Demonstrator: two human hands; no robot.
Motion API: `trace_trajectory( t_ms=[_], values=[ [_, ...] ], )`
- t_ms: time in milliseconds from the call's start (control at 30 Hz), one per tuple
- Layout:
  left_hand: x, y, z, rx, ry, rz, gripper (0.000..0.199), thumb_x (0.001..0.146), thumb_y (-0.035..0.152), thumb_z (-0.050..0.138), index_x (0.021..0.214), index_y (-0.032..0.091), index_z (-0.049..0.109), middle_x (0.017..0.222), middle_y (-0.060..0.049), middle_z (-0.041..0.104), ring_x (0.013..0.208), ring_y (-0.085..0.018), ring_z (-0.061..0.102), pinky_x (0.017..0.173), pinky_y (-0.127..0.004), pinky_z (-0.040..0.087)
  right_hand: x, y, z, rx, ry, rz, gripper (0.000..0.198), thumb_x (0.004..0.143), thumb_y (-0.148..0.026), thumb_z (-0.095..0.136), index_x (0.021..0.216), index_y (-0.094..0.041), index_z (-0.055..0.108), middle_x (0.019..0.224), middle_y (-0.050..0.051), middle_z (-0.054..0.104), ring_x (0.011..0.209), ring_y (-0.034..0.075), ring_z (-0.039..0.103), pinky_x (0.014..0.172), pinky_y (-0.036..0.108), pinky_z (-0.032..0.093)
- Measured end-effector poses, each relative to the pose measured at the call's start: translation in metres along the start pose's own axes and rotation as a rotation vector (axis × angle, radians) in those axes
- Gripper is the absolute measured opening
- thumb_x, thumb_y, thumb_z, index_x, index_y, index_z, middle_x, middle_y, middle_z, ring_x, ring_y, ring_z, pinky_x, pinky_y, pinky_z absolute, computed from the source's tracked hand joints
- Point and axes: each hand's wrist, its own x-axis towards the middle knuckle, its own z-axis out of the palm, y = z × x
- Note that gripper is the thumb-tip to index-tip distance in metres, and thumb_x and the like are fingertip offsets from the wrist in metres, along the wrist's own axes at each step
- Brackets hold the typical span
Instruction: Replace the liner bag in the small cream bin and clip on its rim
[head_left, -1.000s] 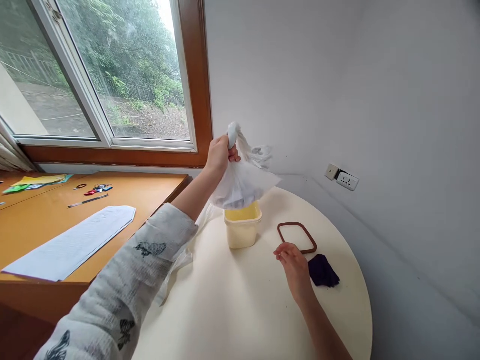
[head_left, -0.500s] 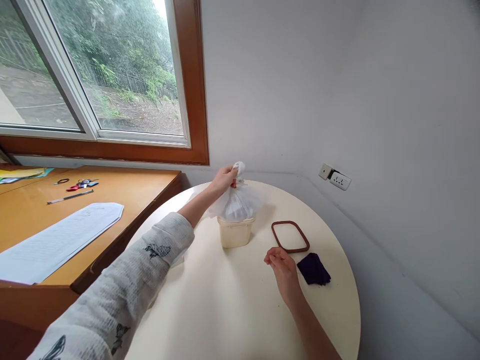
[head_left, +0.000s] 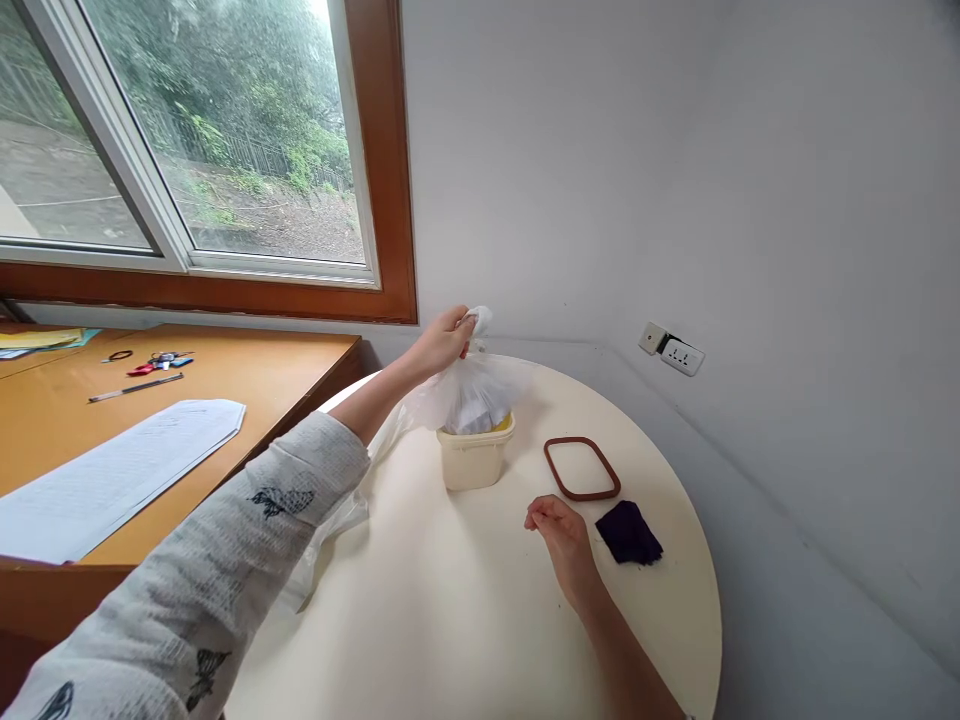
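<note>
My left hand point(head_left: 448, 338) grips the gathered top of a translucent white plastic bag point(head_left: 480, 385). The bag bulges with something pale inside, and its lower part sits at the mouth of a cream plastic tub point(head_left: 472, 462). A strip of yellow shows at the tub's inner right rim. My right hand point(head_left: 559, 530) hovers over or rests on the table with its fingers curled together; whether anything is in them is hidden. Near it lie a brown rounded-square frame point(head_left: 553, 466) and a folded dark purple cloth point(head_left: 628, 533).
The round cream table point(head_left: 420, 620) stands against the wall. Another translucent plastic sheet or bag point(head_left: 341, 520) lies under my left forearm. A wooden desk point(head_left: 255, 360) at left holds papers point(head_left: 127, 480), a pen point(head_left: 135, 388) and keys point(head_left: 161, 363). Wall sockets point(head_left: 682, 356) are at right.
My left hand has lifted the bag slightly, so the tub's yellow inner rim now shows. My left forearm has shifted left, uncovering more plastic sheet. My right hand has barely moved.
</note>
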Motion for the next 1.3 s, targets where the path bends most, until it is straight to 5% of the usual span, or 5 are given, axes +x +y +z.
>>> trace_trajectory(
  t_ms=[200, 367, 900, 1100, 1300],
  values=[
    [-0.015, -0.002, 0.002, 0.427, -0.324, 0.029, 0.032, 0.078, 0.049, 0.049, 0.084, 0.017, 0.049, 0.080, -0.001, 0.057, 0.072, -0.015, 0.055, 0.063, -0.025, 0.040, 0.000, -0.001, 0.001, -0.008, -0.022, 0.017, 0.008, 0.073, -0.027, 0.058, 0.073, -0.019, 0.060, 0.064, -0.001, 0.055, 0.067, 0.013, 0.048, 0.068, 0.027, 0.034],
    [-0.024, -0.015, 0.007, 0.778, -0.557, 0.039, 0.043, 0.073, 0.045, 0.054, 0.107, 0.020, 0.048, 0.105, -0.004, 0.059, 0.091, -0.019, 0.054, 0.074, -0.026, 0.041, -0.001, 0.000, 0.003, -0.016, -0.059, 0.014, 0.009, 0.073, -0.027, 0.058, 0.074, -0.018, 0.060, 0.065, -0.001, 0.055, 0.067, 0.013, 0.048, 0.067, 0.027, 0.034],
    [-0.032, -0.017, 0.029, 1.041, -0.621, 0.124, 0.019, 0.077, 0.031, 0.047, 0.089, 0.020, 0.057, 0.105, -0.007, 0.055, 0.094, -0.021, 0.054, 0.081, -0.032, 0.040, -0.005, -0.005, 0.015, -0.082, -0.174, 0.053, 0.010, 0.074, -0.028, 0.057, 0.073, -0.018, 0.059, 0.068, -0.001, 0.052, 0.067, 0.013, 0.049, 0.066, 0.027, 0.036],
    [-0.030, 0.012, -0.001, 1.112, -0.476, 0.040, 0.052, 0.068, 0.056, 0.055, 0.108, 0.023, 0.051, 0.116, -0.010, 0.048, 0.107, -0.028, 0.046, 0.085, -0.037, 0.038, -0.007, -0.006, 0.015, -0.123, -0.206, 0.050, 0.010, 0.074, -0.027, 0.056, 0.074, -0.018, 0.059, 0.066, -0.001, 0.052, 0.066, 0.013, 0.048, 0.064, 0.026, 0.036],
    [-0.037, 0.011, -0.011, 1.181, -0.725, -0.180, 0.054, 0.069, 0.053, 0.053, 0.111, 0.020, 0.046, 0.104, -0.010, 0.059, 0.090, -0.025, 0.056, 0.069, -0.030, 0.044, -0.008, -0.004, 0.017, -0.157, -0.232, 0.043, 0.010, 0.074, -0.026, 0.056, 0.075, -0.017, 0.059, 0.066, 0.000, 0.053, 0.066, 0.013, 0.049, 0.064, 0.026, 0.037]
  ],
)
